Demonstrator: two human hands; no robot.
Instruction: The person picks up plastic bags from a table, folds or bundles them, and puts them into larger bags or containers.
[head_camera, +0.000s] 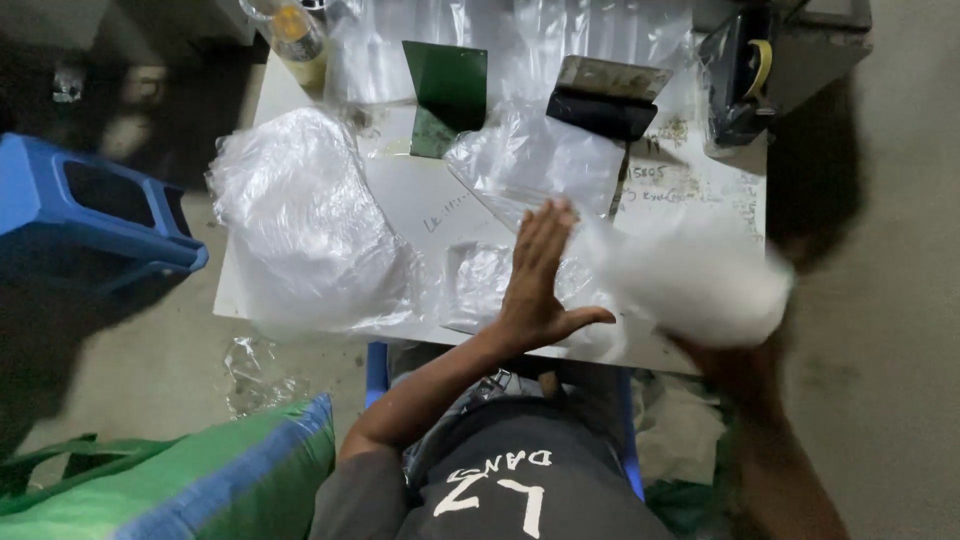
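A white counter (690, 190) stands on a dim grey concrete floor (900, 300), with a blue plastic stool (90, 215) beside it.

One view only: head cam, looks steeply down over your torso at the white table (420, 205), facing its far edge. Close range; near edge sits just above your lap. Floor visible left & right of table.
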